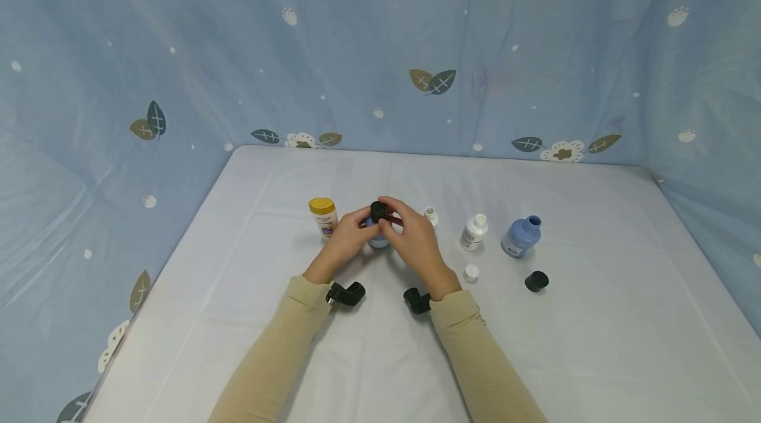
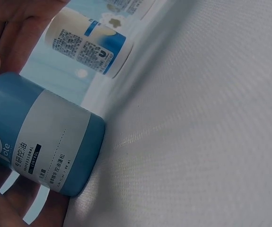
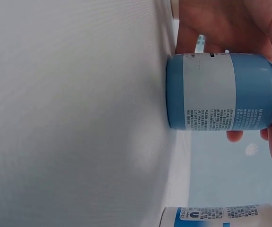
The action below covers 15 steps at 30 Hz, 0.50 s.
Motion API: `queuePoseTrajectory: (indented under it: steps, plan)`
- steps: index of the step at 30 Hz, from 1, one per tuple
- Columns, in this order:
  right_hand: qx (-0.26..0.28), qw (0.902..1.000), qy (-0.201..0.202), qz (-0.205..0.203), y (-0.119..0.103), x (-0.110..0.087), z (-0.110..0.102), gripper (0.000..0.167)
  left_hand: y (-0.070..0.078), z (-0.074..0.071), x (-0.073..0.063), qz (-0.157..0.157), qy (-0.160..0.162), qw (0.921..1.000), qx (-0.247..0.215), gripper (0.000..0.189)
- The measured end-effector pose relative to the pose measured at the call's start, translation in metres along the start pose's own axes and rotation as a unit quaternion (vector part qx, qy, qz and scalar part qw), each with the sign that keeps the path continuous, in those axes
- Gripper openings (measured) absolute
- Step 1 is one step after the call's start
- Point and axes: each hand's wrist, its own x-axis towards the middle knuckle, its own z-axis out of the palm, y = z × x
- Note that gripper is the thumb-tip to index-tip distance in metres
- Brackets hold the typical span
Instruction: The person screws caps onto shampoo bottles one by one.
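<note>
A blue bottle (image 1: 378,240) with a pale label stands upright on the white table between both hands. My left hand (image 1: 347,238) holds it by its upper part; in the left wrist view, the bottle (image 2: 55,137) has fingers on both sides. On its top sits a black cap (image 1: 378,211), which my right hand (image 1: 415,238) pinches between thumb and fingers. The bottle's neck is hidden by the hands. In the right wrist view, the bottle's (image 3: 209,92) base touches the tabletop. Near the left hand stands a pale bottle with a yellow cap (image 1: 324,215).
Right of the hands stand a partly hidden white bottle (image 1: 431,216), an uncapped white bottle (image 1: 473,233) and an uncapped blue bottle (image 1: 521,236). A white cap (image 1: 471,273) and a loose black cap (image 1: 537,281) lie before them. A patterned blue curtain (image 1: 380,46) surrounds the table.
</note>
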Motion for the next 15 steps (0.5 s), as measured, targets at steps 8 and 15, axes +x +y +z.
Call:
queuePoseTrajectory:
  steps: [8, 15]
  plan:
    - [0.023, 0.9997, 0.0, 0.007, 0.001, 0.0, 0.001, 0.039, -0.009, 0.002, 0.005, 0.006, 0.007, 1.0, 0.002, 0.033]
    - [0.016, 0.9996, 0.011, 0.019, 0.001, 0.001, 0.003, 0.045, -0.034, 0.006, 0.016, 0.004, 0.016, 0.9998, -0.006, 0.033]
